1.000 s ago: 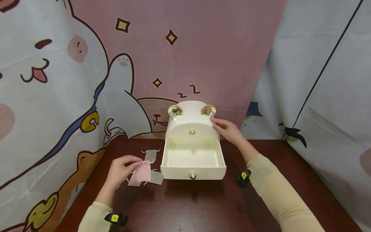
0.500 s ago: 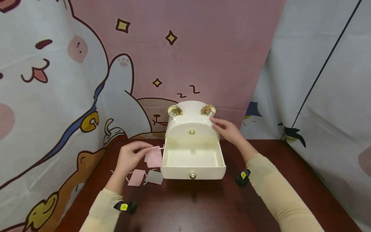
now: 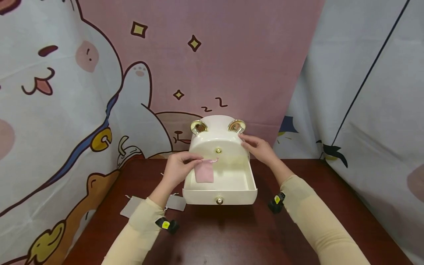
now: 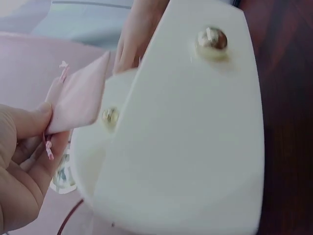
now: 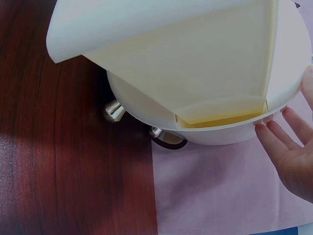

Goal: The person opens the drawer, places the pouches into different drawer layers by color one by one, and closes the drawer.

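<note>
My left hand [image 3: 179, 167] pinches a small pink drawstring pouch [image 3: 204, 172] by its top edge, over the left part of the pulled-out drawer [image 3: 218, 197]. In the left wrist view the pouch [image 4: 80, 98] is held between thumb and fingers, its cords dangling at both ends. The drawer belongs to a cream-white storage box [image 3: 216, 127] with two gold ear shapes on top and round gold knobs. At the box's upper right side, my right hand [image 3: 261, 149] rests its fingertips against the shell, thumb toward the front.
Left of the drawer, a grey pouch [image 3: 176, 202] and another pale grey pouch [image 3: 131, 207] lie on the dark red wooden table [image 3: 218, 235]. My left forearm partly covers that area. A cartoon-printed cloth [image 3: 251, 66] hangs behind the box.
My left hand has carried the pink pouch rightward and up from beside the box to over the drawer. The right hand keeps its place on the box.
</note>
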Available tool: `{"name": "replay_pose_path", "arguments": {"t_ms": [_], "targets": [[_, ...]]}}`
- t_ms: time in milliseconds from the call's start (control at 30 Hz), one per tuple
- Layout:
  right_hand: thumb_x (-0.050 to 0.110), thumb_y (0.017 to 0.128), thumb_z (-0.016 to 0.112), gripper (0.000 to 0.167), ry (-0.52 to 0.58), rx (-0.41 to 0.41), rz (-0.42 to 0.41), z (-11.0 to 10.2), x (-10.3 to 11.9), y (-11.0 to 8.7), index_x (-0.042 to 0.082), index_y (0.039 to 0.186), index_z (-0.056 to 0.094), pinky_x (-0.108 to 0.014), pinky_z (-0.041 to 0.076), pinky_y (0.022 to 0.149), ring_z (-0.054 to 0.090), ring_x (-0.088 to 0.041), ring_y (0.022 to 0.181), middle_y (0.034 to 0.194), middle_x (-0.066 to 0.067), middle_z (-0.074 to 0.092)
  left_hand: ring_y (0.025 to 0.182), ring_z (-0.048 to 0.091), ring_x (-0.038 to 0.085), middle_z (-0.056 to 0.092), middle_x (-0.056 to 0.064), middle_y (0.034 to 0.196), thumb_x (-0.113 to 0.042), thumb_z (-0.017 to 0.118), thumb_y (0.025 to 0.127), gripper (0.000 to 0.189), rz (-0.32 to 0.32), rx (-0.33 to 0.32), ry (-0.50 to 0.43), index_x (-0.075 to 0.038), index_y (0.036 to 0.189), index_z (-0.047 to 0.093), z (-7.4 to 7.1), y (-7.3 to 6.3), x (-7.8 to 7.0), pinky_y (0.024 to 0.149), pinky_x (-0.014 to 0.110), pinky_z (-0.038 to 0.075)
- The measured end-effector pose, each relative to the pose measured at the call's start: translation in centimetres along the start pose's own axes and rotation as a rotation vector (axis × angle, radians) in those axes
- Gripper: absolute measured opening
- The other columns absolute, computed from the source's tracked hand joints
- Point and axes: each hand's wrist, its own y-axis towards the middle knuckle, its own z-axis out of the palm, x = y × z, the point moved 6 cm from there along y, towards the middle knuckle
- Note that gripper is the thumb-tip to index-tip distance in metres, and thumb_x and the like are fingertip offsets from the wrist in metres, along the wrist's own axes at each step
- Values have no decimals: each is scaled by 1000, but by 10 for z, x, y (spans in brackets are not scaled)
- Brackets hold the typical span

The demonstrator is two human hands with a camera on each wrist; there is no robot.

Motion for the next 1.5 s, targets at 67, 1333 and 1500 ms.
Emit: {"name": "replay_pose_path", "arguments": {"t_ms": [67, 1333, 1500], "targets": [[40, 98, 61, 51, -3, -1, -6, 0, -1, 1, 22, 145, 53, -52, 37, 108, 41, -32, 138, 151, -6, 45, 83, 69, 16, 75, 2, 88, -9, 79, 84, 7, -4, 10, 0, -9, 91, 81, 9, 6, -5, 70, 33, 55], [34, 99, 62, 48, 11, -12, -11, 1, -1, 0, 19, 144, 55, -52, 42, 104, 49, -33, 131, 148, -9, 49, 92, 71, 23, 72, 10, 110, -10, 73, 90, 25, -101, 221, -63, -3, 114, 73, 92, 23, -11, 81, 27, 55], [34, 99, 62, 48, -1, -17, -7, 1, -1, 0, 19, 144, 54, -53, 42, 104, 49, -34, 130, 147, -9, 50, 92, 70, 23, 72, 11, 109, -12, 72, 91, 25, -80, 258, -116, -1, 114, 72, 90, 16, -9, 79, 25, 55]]}}
